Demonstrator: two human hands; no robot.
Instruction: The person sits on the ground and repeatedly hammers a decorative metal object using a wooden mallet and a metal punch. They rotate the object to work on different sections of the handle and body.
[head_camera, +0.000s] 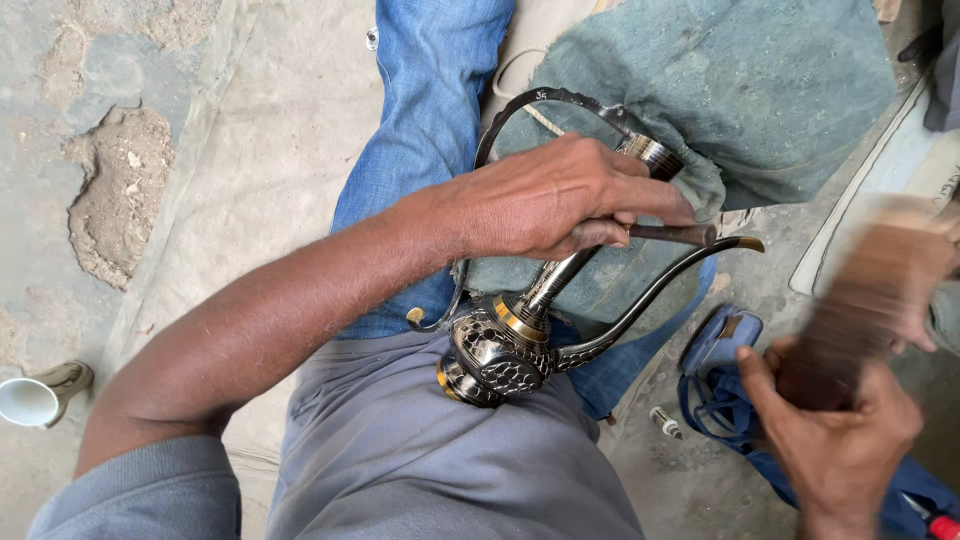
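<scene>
I'm looking straight down at my lap, and my left hand (560, 200) is closed around a short dark tool (672, 234), fingers wrapped on its shaft, with the tip pointing right just above the neck of the ornate metal ewer (510, 345). The ewer lies tilted across my thigh, its patterned black-and-gold belly pressed against my grey shirt (430, 450), the neck running up under my left hand to the silvery mouth, the long curved spout (660, 290) sweeping out to the right and the thin looped handle (520, 110) arching over the blue jeans (430, 100). A grey-green cloth (720, 90) pads it from beneath. My right hand (840, 440) is clenched around a wooden mallet (860, 300), which shows only as a brown blur, so I can't tell exactly where its head is. Here's what worries me: nothing clamps the ewer, it only rests between belly and knee, so a hard or off-centre blow could roll it and skate the tool tip across the finish. The spout sits right next to the mallet's blur; a stray swing could bend it. My left fingers are close to the tool's struck end too. Down on the ground, a blue bag (720, 350) lies just beside my right hand and a white cup (30, 400) lies well apart at the left.
</scene>
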